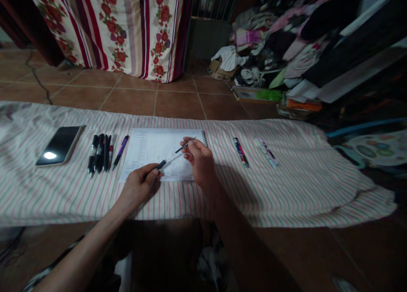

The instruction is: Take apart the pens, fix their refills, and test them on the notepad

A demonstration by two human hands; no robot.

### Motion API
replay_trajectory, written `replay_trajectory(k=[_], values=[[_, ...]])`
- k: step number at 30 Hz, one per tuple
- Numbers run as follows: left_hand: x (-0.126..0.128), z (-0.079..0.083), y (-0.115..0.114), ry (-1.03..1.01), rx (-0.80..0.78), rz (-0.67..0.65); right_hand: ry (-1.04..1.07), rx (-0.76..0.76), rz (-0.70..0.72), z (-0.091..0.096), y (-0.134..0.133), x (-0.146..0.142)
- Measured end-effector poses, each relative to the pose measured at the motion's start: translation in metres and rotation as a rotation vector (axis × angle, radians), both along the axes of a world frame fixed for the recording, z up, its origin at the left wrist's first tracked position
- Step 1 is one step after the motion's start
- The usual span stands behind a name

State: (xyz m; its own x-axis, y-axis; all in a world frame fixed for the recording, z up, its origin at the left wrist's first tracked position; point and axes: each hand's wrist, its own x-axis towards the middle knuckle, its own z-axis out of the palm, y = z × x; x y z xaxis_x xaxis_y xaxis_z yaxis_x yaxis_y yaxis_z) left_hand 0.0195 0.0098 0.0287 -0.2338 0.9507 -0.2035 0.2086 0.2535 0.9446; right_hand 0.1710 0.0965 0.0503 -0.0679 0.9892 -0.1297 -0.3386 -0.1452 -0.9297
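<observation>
2 hands point(140, 182) point(199, 157) holding slender pen point(161, 164), spiral-bound pad point(155, 144), striped cloth point(302, 164)

Paper point(155, 145) txt too sm.; cloth point(295, 186) cut off L.

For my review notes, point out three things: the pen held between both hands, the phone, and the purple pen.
Held pen point(170, 157): head view, on its pale middle section.
Phone point(60, 144): head view, on its dark screen.
Purple pen point(121, 152): head view, mid-barrel.
</observation>
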Motion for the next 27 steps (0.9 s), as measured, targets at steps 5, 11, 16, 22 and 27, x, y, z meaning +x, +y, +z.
replay_trajectory(k=[5,11,16,22,27], values=[[0.0003,-0.0015,0.0001,-0.002,0.011,-0.019,0.003,0.001,0.002,-0.0008,0.0004,-0.0002],[-0.0006,-0.0016,0.0002,0.048,0.009,-0.026,0.001,0.005,0.014,-0.0017,0.0009,-0.0003],[0.0001,-0.001,0.0,0.016,0.01,-0.023,-0.006,0.005,0.01,-0.0011,0.0,0.0001],[-0.0001,-0.0002,0.0007,0.041,0.02,-0.015,0.0,0.001,0.02,0.0003,-0.0005,-0.0004],[-0.0011,-0.0014,0.0018,0.066,0.018,0.009,-0.01,-0.001,0.021,0.0009,0.0003,-0.0007]])
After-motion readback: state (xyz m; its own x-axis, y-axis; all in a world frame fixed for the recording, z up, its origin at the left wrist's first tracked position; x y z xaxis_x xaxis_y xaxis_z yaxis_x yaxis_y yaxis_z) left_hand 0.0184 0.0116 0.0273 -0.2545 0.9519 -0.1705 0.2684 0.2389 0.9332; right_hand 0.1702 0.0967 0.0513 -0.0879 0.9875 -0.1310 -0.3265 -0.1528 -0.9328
